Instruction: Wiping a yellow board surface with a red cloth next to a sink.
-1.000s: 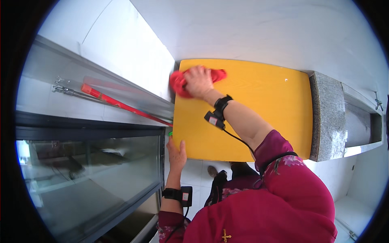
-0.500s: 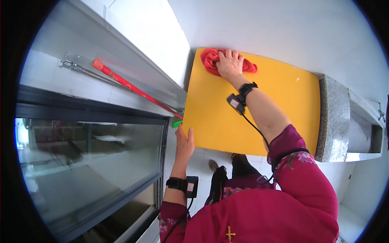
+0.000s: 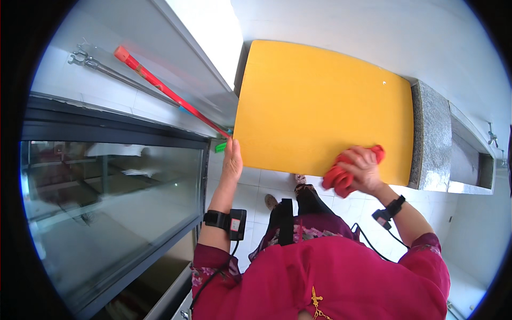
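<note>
A crumpled red cloth (image 3: pixel 337 178) is bunched under my right hand (image 3: pixel 365 169), whose fingers are closed over it. The cloth lies at the near right edge of a yellow tabletop (image 3: pixel 314 101), and part of it hangs over that edge. My left hand (image 3: pixel 232 159) is at the left edge of the tabletop, near its front corner. Its fingers are stretched out and I see nothing held in them; whether they touch the edge I cannot tell.
Left of the table, a red pole (image 3: pixel 160 85) and a metal rod (image 3: pixel 117 74) lean by the wall, above a dark-framed window (image 3: pixel 117 192). A green plastic piece (image 3: pixel 220 147) shows beside my left hand. A grey stone counter with a basin (image 3: pixel 433 138) adjoins the table's right side.
My right hand has brought the red cloth from the far left of the tabletop to its near right edge. My left hand stays at the left edge, its thumb now closer to the fingers.
</note>
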Demonstrator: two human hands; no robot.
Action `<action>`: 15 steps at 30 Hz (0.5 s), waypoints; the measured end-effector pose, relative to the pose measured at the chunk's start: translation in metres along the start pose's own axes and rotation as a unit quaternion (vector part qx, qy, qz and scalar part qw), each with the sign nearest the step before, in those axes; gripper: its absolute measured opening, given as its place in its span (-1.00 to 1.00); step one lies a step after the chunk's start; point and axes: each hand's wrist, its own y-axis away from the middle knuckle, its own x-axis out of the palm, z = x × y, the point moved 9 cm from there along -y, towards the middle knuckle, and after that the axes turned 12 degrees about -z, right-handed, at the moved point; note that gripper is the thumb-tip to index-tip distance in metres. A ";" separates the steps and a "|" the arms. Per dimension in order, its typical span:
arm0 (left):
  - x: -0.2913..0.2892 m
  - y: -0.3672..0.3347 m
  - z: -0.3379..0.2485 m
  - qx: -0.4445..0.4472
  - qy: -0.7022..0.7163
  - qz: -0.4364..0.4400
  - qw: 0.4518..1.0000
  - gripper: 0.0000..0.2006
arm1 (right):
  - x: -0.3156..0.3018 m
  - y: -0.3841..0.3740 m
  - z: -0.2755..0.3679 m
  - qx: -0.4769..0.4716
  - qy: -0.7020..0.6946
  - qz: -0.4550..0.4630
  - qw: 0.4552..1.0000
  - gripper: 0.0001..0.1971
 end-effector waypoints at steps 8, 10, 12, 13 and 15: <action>-0.002 0.008 0.006 0.005 0.017 0.008 1.000 -0.21 | 0.029 -0.053 0.034 0.079 0.025 -0.053 0.995 -0.45; 0.000 0.004 0.012 -0.011 0.021 0.001 1.000 -0.22 | 0.062 -0.097 0.072 0.020 -0.030 -0.042 0.998 -0.44; 0.010 -0.007 0.021 -0.083 0.037 0.006 0.996 -0.27 | 0.090 -0.134 0.110 -0.046 -0.069 -0.045 0.996 -0.45; 0.015 -0.003 0.007 -0.096 0.022 -0.004 0.995 -0.32 | 0.098 -0.140 0.116 -0.074 -0.081 -0.037 0.993 -0.43; -0.001 -0.008 0.007 -0.019 -0.065 -0.053 0.996 -0.33 | 0.093 -0.136 0.119 -0.095 -0.092 -0.048 0.990 -0.43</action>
